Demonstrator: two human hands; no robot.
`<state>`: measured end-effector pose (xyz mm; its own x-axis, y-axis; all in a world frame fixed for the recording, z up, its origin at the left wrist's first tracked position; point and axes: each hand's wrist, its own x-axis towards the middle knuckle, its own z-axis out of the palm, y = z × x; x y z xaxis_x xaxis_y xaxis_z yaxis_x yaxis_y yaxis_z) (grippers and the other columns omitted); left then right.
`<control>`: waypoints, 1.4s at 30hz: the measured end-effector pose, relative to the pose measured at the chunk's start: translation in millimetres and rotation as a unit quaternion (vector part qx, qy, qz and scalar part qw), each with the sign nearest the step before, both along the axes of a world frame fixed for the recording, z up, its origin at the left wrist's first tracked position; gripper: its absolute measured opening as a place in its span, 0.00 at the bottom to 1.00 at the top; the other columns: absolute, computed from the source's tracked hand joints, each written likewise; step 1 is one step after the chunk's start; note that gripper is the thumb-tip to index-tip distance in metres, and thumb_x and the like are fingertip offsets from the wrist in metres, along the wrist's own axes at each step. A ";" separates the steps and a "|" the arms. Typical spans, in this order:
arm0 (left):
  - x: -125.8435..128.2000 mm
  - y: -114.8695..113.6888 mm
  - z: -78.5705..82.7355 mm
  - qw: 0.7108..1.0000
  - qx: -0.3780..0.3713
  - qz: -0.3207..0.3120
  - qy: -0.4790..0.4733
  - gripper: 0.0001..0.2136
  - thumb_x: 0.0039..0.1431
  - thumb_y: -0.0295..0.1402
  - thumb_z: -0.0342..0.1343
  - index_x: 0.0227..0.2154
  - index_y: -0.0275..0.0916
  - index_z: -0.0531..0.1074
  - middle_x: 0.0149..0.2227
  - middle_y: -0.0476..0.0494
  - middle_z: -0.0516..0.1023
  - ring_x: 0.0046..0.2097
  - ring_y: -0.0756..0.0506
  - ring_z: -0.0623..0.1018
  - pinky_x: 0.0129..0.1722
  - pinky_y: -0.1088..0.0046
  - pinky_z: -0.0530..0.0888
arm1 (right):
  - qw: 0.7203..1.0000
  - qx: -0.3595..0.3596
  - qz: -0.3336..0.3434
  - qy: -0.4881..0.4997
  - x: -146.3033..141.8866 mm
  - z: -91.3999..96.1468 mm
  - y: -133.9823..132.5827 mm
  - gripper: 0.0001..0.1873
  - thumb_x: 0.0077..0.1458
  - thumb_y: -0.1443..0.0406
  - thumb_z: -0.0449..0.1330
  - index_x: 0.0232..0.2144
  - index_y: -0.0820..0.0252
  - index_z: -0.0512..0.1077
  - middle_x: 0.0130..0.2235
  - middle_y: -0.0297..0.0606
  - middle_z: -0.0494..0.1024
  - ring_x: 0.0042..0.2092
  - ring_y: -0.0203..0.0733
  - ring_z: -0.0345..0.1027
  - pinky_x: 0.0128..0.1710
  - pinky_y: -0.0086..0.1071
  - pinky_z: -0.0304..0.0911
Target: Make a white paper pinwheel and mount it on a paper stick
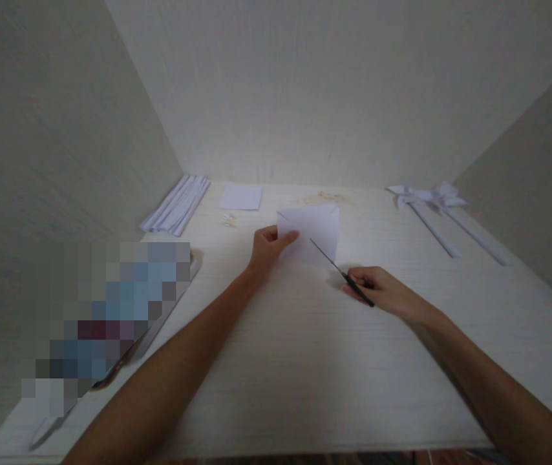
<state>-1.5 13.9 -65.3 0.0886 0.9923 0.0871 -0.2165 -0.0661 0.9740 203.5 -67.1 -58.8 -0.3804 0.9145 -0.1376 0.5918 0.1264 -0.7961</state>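
My left hand (pixel 272 244) pinches the left edge of a square sheet of white paper (pixel 317 226), its thumb lying on the front face. Short diagonal lines, cuts or creases, run in from the sheet's two upper corners. In my right hand (pixel 377 287) is a pair of scissors (pixel 337 266) with dark handles. Its thin blades point up and left and overlap the lower right part of the sheet. Whether the blades are around the paper or only in front of it I cannot tell.
On the white table (pixel 276 387) lie rolled paper sticks (pixel 176 205), a paper stack (pixel 241 197), small pins (pixel 228 220) and light scraps (pixel 327 196). Two paper pinwheels (pixel 426 196) on sticks lie at right. A blurred-out object (pixel 135 303) stands at left. Walls enclose the back and sides.
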 end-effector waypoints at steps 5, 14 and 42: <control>-2.1 -2.0 0.2 0.998 -0.024 -0.016 0.059 0.10 0.33 0.35 0.62 0.14 0.33 0.70 0.17 0.49 0.71 0.19 0.53 0.68 0.17 0.79 0.65 | 1.000 0.006 0.015 -0.026 0.3 3.3 0.1 0.21 0.48 0.52 0.52 0.16 0.58 0.49 0.19 0.27 0.49 0.21 0.29 0.44 0.20 0.27 0.43; -4.9 0.6 0.0 0.996 -0.058 -0.055 0.033 0.10 0.31 0.34 0.63 0.16 0.32 0.71 0.19 0.47 0.73 0.20 0.51 0.71 0.18 0.77 0.68 | 0.999 -0.015 0.037 -0.016 2.6 4.7 -0.5 0.21 0.49 0.53 0.51 0.17 0.58 0.50 0.20 0.27 0.48 0.21 0.29 0.43 0.19 0.26 0.42; -9.5 9.2 -7.0 0.991 -0.074 -0.109 0.028 0.09 0.34 0.33 0.62 0.18 0.32 0.70 0.17 0.47 0.71 0.17 0.53 0.69 0.15 0.80 0.64 | 0.999 -0.014 0.009 0.041 2.0 1.5 3.1 0.19 0.48 0.55 0.53 0.17 0.58 0.51 0.19 0.26 0.50 0.21 0.30 0.45 0.20 0.27 0.41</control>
